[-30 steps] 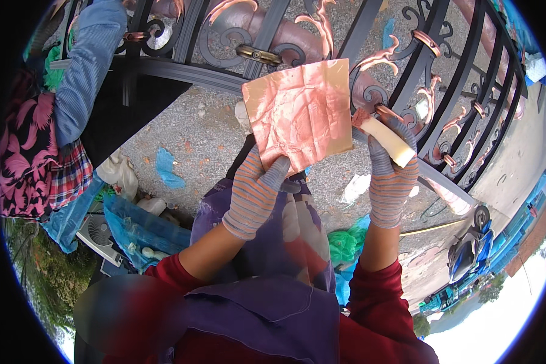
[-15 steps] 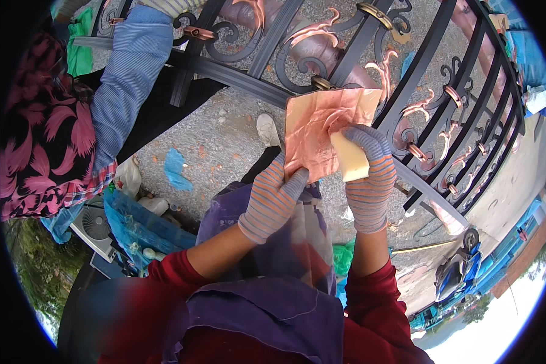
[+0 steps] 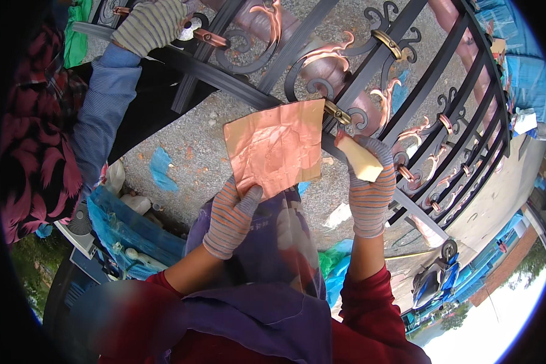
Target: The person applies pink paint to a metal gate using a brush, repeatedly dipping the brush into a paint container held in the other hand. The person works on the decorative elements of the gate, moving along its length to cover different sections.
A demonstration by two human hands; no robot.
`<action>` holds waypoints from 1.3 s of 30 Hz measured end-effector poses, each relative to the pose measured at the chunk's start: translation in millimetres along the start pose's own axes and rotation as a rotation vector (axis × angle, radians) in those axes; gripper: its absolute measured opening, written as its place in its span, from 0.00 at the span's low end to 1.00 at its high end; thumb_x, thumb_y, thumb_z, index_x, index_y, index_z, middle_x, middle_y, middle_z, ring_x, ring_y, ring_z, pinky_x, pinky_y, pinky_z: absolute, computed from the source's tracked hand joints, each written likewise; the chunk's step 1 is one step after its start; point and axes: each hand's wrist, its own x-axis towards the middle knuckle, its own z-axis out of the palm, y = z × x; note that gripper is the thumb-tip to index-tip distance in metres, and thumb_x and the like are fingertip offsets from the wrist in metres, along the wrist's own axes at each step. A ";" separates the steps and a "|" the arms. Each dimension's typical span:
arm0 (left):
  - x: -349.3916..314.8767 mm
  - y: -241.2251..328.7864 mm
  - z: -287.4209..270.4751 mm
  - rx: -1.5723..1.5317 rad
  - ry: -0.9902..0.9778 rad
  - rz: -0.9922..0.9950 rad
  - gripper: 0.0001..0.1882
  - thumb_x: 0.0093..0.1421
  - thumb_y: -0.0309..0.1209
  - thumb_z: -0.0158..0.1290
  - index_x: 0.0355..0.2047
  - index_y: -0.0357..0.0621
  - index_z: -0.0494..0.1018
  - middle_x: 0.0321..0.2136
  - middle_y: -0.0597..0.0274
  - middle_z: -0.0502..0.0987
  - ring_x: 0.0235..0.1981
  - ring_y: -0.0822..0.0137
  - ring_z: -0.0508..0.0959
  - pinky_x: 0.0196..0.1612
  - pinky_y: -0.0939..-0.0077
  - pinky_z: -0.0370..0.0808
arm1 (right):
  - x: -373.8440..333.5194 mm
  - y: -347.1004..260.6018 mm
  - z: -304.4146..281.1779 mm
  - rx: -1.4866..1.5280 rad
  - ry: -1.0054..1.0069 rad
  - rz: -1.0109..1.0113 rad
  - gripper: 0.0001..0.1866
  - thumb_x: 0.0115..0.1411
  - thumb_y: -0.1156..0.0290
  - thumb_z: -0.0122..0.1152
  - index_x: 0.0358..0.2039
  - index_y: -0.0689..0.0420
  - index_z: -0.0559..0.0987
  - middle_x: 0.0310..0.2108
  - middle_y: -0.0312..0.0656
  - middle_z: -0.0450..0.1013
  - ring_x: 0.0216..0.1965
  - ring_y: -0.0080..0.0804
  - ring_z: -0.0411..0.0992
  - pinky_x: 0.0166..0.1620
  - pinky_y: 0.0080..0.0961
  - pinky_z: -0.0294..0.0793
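Note:
My left hand (image 3: pixel 232 218), in a striped knit glove, grips the lower edge of a square of card (image 3: pixel 275 148) smeared with copper-coloured paint. The thumb lies on its painted face. In my right hand (image 3: pixel 371 188), gloved alike, is a pale yellow sponge (image 3: pixel 359 159) with a reddish-copper tip. That tip is close to a brass-coloured collar (image 3: pixel 337 112) on the black iron railing (image 3: pixel 370 64); whether they touch I cannot tell. Scrollwork and leaf shapes on the railing carry copper colour.
At the left another person's gloved hand (image 3: pixel 153 27) works at the railing with a small white thing. Blue plastic sheeting (image 3: pixel 133 233) lies at the lower left. A pinkish-brown pipe (image 3: pixel 324 67) runs beneath the railing. A motorbike (image 3: pixel 434 276) stands at the right.
The sponge has come off the card and moved right, toward the railing. My left hand has shifted left with the card. The other person's hand has come further into view.

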 end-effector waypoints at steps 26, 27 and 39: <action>-19.3 -4.3 -24.0 -0.485 0.312 -0.218 0.09 0.60 0.25 0.52 0.39 0.33 0.69 0.30 0.55 0.77 0.25 0.69 0.79 0.28 0.77 0.78 | 105.1 -15.4 53.5 -0.606 -0.350 -0.338 0.17 0.48 0.71 0.68 0.39 0.58 0.76 0.28 0.47 0.74 0.30 0.42 0.73 0.37 0.31 0.73; -19.5 -4.6 -24.5 -0.496 0.314 -0.220 0.09 0.60 0.25 0.53 0.39 0.33 0.70 0.29 0.56 0.78 0.25 0.69 0.79 0.28 0.77 0.78 | 102.2 -13.1 48.9 -0.602 -0.341 -0.325 0.17 0.47 0.71 0.68 0.39 0.58 0.76 0.28 0.46 0.73 0.30 0.41 0.73 0.37 0.31 0.73; -22.1 -3.6 -20.0 -0.550 0.270 -0.214 0.07 0.61 0.26 0.52 0.37 0.33 0.71 0.28 0.60 0.77 0.25 0.74 0.77 0.27 0.80 0.76 | 94.3 1.0 43.4 -0.603 -0.303 -0.490 0.18 0.48 0.73 0.68 0.39 0.60 0.75 0.28 0.44 0.72 0.30 0.38 0.72 0.37 0.28 0.72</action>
